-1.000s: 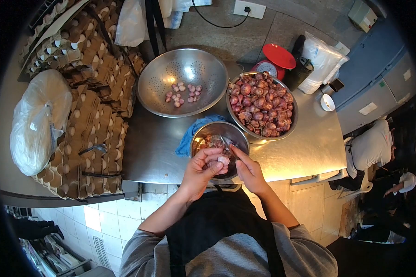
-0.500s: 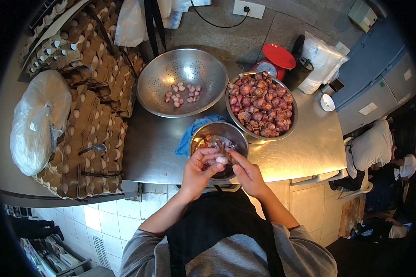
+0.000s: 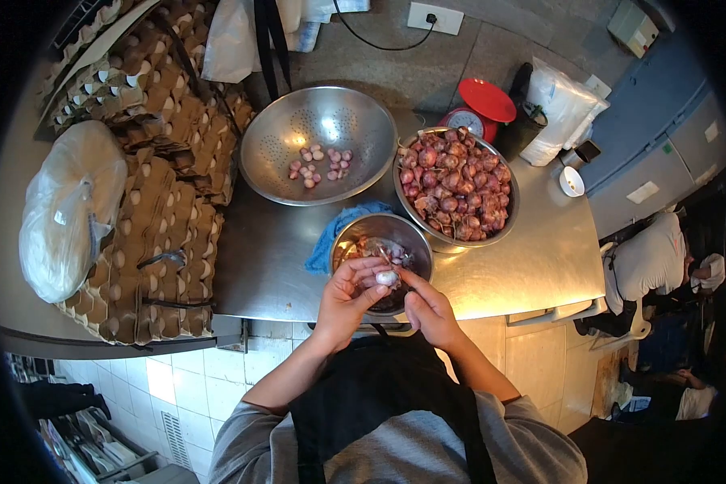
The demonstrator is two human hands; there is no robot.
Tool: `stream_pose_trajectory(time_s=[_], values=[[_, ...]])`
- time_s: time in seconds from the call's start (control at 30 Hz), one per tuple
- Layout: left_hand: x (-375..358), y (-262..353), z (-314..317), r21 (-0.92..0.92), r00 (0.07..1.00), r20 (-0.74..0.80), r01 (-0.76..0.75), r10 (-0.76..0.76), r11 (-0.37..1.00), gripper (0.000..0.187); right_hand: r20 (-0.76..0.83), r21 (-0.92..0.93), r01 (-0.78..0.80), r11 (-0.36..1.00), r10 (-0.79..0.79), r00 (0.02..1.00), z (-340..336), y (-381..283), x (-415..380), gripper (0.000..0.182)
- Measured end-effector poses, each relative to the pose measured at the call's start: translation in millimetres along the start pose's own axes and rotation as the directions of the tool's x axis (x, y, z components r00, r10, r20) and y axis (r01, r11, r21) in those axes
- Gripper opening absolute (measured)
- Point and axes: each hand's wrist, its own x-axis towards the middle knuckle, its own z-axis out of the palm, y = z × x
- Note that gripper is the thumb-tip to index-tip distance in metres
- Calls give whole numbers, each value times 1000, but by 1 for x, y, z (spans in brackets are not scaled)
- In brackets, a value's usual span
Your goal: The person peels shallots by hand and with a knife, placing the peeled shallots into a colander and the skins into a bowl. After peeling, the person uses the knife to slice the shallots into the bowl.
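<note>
My left hand (image 3: 350,292) pinches a pale, mostly peeled shallot (image 3: 386,278) over a steel bowl (image 3: 421,239) of papery skins and water. My right hand (image 3: 432,309) is closed, its index finger reaching to the shallot's right side; whatever it grips is too small and hidden to name. Behind the bowl, a steel colander (image 3: 266,161) holds two small groups of peeled shallots (image 3: 309,172). A large bowl (image 3: 509,227) to its right is heaped with unpeeled red shallots (image 3: 459,181). A blue cloth (image 3: 328,239) lies beside the small bowl.
Egg trays (image 3: 155,250) are stacked at left, with a knotted plastic bag (image 3: 68,214) on top. A red kitchen scale (image 3: 487,101), plastic-wrapped bundle (image 3: 558,109) and small white bowl (image 3: 572,181) stand toward the back right of the steel table (image 3: 516,278). Other people are at far right.
A dark strip between my hands has left the shallot, whose pale side now shows more. My right hand has shifted slightly, its fingers more curled. My left hand stays nearly in place.
</note>
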Motion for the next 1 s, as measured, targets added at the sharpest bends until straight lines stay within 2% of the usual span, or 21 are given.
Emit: stream_pose_trajectory(time_s=[0.03, 0.13, 0.3, 0.4, 0.47, 0.53, 0.63, 0.73, 0.77, 0.83, 0.9, 0.93, 1.0], values=[[0, -1, 0, -14, 1000, 9, -3, 3, 1000, 32, -1, 61, 2, 998, -2, 1000, 0, 1, 0, 40], [-1, -3, -1, -59, 1000, 24, -6, 7, 998, 31, -74, 291, -139, 946, 167, 983, -2, 7, 1, 41], [3, 10, 3, -99, 997, -74, 7, -15, 995, 25, -104, 211, -230, 950, 256, 961, -9, 11, 5, 43], [40, 13, -26, 106, 984, -151, -82, 98, 991, 21, -82, 135, -227, 965, 239, 968, -9, 4, 6, 45], [75, 36, -34, 219, 938, -303, -102, 167, 970, 23, -93, 108, -205, 973, 215, 972, -5, 3, 6, 46], [108, 50, -48, 193, 902, -356, -183, 243, 964, 27, -134, 106, -172, 979, 186, 973, -2, 6, 6, 45], [136, 56, -57, 235, 883, -366, -219, 295, 947, 26, -82, 25, -261, 965, 262, 962, -5, 1, 3, 46], [146, 40, -47, 357, 931, -136, -273, 339, 893, 25, -33, 16, -310, 951, 311, 950, -10, 5, 2, 46], [149, 32, -39, 339, 944, -114, -256, 310, 905, 21, -52, 54, -340, 939, 343, 938, -10, 7, 2, 45], [160, 14, -32, 415, 976, 28, -209, 218, 885, 17, -67, 127, -374, 919, 384, 921, -11, 8, 0, 43], [168, -1, -16, 512, 976, 59, -209, 209, 833, 12, -91, 186, -418, 889, 439, 894, -12, 6, -1, 42], [174, -6, -11, 580, 974, 99, -223, 204, 784, 12, -91, 189, -392, 900, 414, 906, -14, 7, -2, 42], [179, -10, -1, 814, 916, 277, -385, 290, 436, 17, -89, 195, -344, 919, 366, 926, -18, 12, -5, 42]])
